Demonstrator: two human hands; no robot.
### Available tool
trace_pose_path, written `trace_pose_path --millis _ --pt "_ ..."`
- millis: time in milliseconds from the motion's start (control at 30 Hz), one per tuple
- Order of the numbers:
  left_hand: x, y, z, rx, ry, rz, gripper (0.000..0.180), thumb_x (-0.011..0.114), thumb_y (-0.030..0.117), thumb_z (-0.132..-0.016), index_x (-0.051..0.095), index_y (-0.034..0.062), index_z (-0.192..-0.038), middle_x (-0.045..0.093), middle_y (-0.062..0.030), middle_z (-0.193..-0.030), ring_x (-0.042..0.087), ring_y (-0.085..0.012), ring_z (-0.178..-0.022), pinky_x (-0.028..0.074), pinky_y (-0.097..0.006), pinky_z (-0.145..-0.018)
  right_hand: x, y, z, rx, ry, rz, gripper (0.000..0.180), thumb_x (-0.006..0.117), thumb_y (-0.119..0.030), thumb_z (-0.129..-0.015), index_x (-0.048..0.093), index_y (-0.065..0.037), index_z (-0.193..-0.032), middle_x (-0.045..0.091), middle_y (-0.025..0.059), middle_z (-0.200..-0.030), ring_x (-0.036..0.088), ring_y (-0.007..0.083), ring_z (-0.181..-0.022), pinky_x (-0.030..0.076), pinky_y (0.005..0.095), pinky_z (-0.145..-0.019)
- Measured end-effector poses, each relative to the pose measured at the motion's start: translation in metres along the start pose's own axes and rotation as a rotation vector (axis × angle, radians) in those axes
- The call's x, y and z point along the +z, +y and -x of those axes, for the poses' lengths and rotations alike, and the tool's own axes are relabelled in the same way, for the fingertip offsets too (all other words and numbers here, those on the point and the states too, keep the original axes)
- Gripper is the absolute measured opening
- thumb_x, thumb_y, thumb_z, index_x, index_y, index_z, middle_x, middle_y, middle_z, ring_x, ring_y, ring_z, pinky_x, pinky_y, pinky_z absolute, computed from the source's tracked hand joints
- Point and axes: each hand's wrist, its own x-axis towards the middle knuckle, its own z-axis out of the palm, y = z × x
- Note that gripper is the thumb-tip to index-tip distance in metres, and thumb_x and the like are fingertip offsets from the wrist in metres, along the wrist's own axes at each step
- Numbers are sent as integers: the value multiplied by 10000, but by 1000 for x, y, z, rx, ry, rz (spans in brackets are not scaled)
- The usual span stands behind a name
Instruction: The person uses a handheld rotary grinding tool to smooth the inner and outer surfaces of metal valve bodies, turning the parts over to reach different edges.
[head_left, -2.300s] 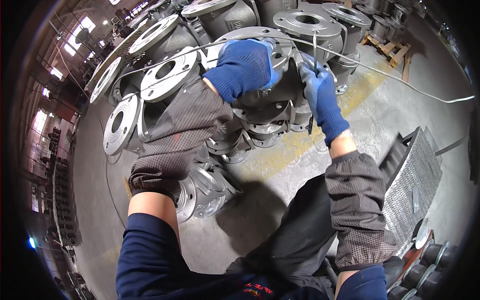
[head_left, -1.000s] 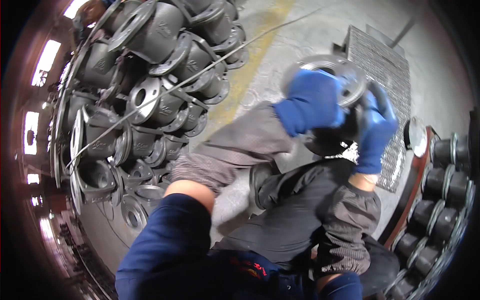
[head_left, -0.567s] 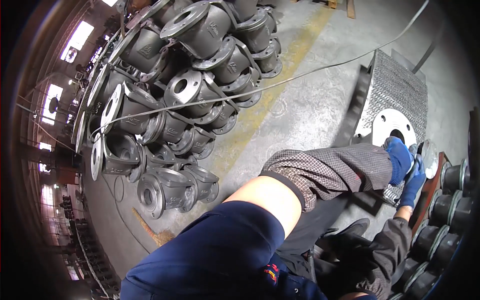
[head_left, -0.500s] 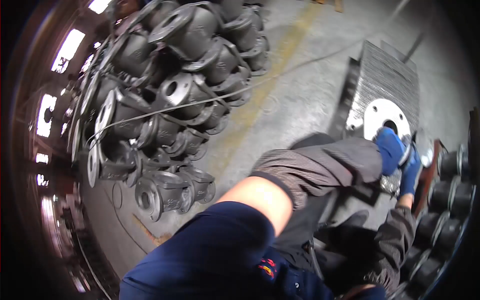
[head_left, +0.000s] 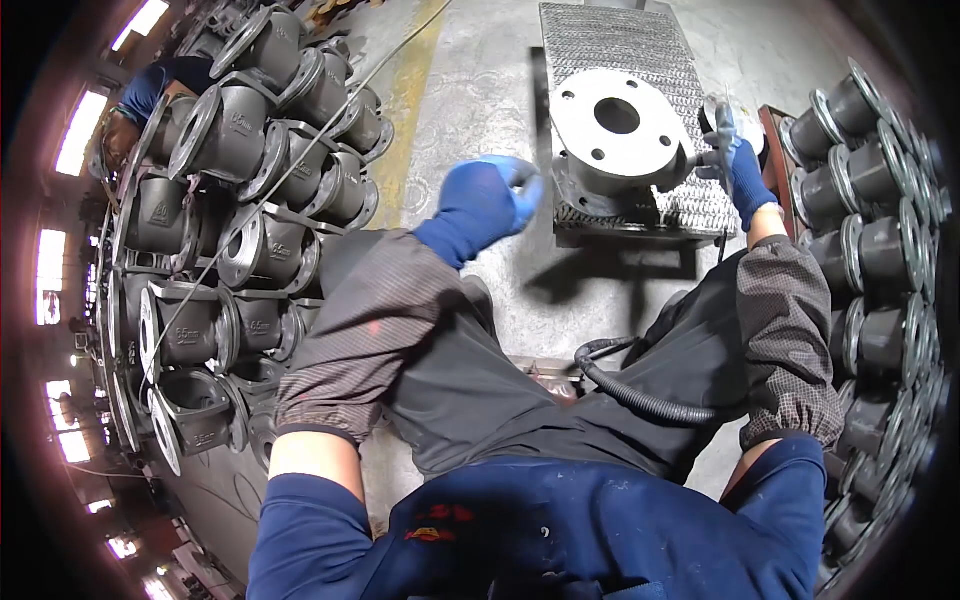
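Observation:
My left hand (head_left: 485,205), in a blue glove, is in the air left of the bench, fingers loosely curled with a gap at the thumb; I see nothing in it. My right hand (head_left: 742,165), gloved alike, has its fingers spread beside the bench's right edge, near a pale round object (head_left: 712,112) partly hidden behind it. Between my hands a grey flanged pipe casting (head_left: 638,135) stands on the ridged metal bench (head_left: 640,40). Its bright flange face, with a centre hole and several bolt holes, points up. Neither hand touches it.
Grey flanged castings (head_left: 185,325) are piled on the left, and more castings (head_left: 850,195) are stacked on the right. A black corrugated hose (head_left: 650,400) lies across my right thigh. A cable (head_left: 330,125) crosses the left pile. Another person's blue sleeve (head_left: 150,88) shows at far left.
Both hands were together at the flange's near edge; they have come apart, the left to the bench's left. My view has turned, and the whole casting now shows.

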Motion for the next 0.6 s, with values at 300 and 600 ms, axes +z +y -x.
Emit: trace_pose_path --millis 300,600 --pt "-24 -14 -68 -220 81 292 314 602 249 -872 641 7 -1068 645 -81 -995 588 -123 -907 460 -241 -808 -8 -24 9 32 173 2 518 341 -382 -916 546 62 -1089 637 159 -751 579 210 -540 477 274 -575" --pt "25 -20 -152 -420 -167 562 738 556 546 -842 515 -117 -1164 634 -151 -957 629 -209 -838 491 -288 -766 -28 -25 27 111 38 -67 323 413 -194 -944 572 -36 -1176 663 79 -900 597 77 -675 434 184 -542"
